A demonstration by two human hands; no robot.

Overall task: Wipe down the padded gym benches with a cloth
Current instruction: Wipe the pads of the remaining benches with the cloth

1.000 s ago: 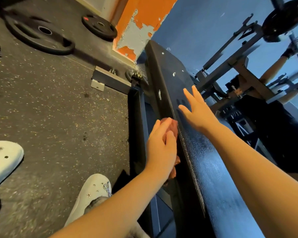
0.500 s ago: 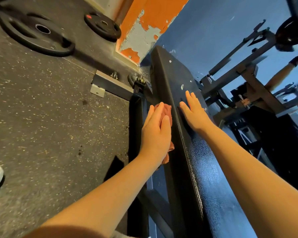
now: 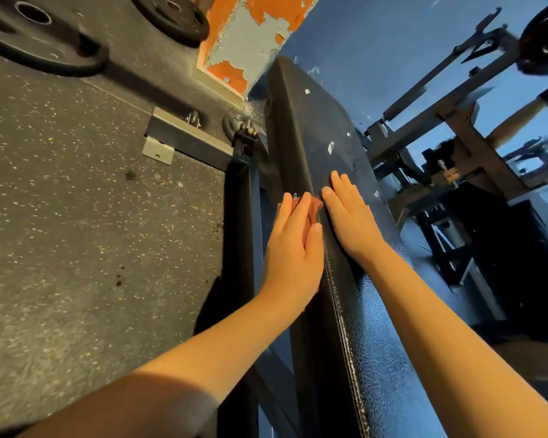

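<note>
Pressing cloth (image 3: 314,208) to padded bench (image 3: 307,121) side, left hand (image 3: 293,248) flat, right hand (image 3: 350,216) flat on top, speckled floor (image 3: 76,222).

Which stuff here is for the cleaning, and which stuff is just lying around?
For the job:
- reddish cloth, pressed by the left hand against the side of the black bench pad
- right hand, flat on the pad's top

Just lying about:
- large weight plate and small weight plate, both on the floor
- metal rack beyond the bench
</note>
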